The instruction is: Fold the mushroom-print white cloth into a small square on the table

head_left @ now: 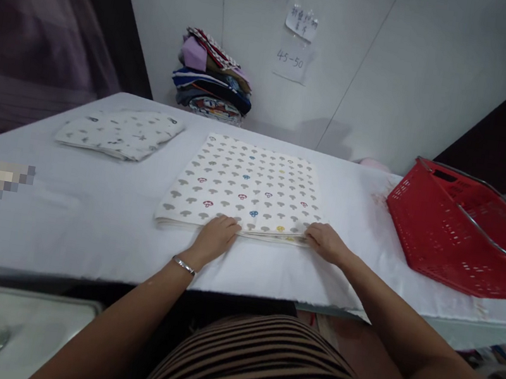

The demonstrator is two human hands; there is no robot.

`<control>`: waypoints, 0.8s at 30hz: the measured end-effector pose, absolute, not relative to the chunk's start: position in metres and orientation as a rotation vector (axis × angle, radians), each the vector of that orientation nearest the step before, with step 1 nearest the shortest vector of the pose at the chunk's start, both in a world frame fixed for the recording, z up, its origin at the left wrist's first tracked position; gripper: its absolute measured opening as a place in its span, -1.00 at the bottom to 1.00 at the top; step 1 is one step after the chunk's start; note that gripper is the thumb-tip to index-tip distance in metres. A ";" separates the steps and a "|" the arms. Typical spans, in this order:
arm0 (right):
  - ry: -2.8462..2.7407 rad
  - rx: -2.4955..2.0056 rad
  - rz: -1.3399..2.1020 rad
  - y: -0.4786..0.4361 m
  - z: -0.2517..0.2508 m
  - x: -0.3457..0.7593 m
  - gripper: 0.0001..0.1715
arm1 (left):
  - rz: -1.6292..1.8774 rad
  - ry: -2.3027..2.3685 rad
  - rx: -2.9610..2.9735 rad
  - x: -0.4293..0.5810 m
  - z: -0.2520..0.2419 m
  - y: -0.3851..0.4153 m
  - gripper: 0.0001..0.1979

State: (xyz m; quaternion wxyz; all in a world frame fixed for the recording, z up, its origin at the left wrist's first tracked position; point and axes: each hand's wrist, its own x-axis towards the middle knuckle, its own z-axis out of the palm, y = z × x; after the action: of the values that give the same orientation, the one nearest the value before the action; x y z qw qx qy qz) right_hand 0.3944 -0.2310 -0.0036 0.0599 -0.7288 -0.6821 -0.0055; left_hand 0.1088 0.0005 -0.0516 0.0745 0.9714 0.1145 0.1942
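A person in a brown-and-black striped top [272, 372] works over a white-covered desk [105, 211], both bare hands at the near edge of a folded cream cloth printed with mushrooms [254, 183]. The cloth lies flat at the middle of the desk, its rows of grey mushrooms broken by a scattering of red, blue and yellow ones, its layers showing along the front. The left hand [219, 235], below a silver-coloured bracelet [184, 265], rests its curled fingers on that edge near the middle; its thumb is hidden, so whether this grip is pinching cannot be told. The right hand [325, 242] has its grip drawn together, pinching the near right corner. To the left, well apart from the hands, a second folded white cloth with small dark prints [120, 132] lies on the desk. A red plastic basket with metal handles [457, 235] stands at the right end. Against the pale wall [369, 92] rises a stack of folded fabrics [213, 77], near a handwritten sign reading "45-50" [291, 61]. A purple curtain [23, 31] hangs at far left.
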 end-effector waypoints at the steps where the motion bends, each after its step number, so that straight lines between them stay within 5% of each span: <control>1: -2.080 -2.192 0.030 -0.231 -0.004 0.394 -0.79 | 0.587 0.344 2.908 0.109 -0.051 0.000 -0.82; 24: -1.809 -2.159 0.196 -0.231 -0.024 0.396 -0.76 | 0.592 0.152 2.944 0.191 -0.040 -0.061 -0.85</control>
State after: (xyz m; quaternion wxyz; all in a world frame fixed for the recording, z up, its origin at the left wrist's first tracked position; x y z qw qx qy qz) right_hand 0.3957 -0.2314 -0.0243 0.1580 -0.7550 -0.6326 0.0686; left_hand 0.1912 -0.0610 -0.0398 0.0673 0.9769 0.0505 0.1966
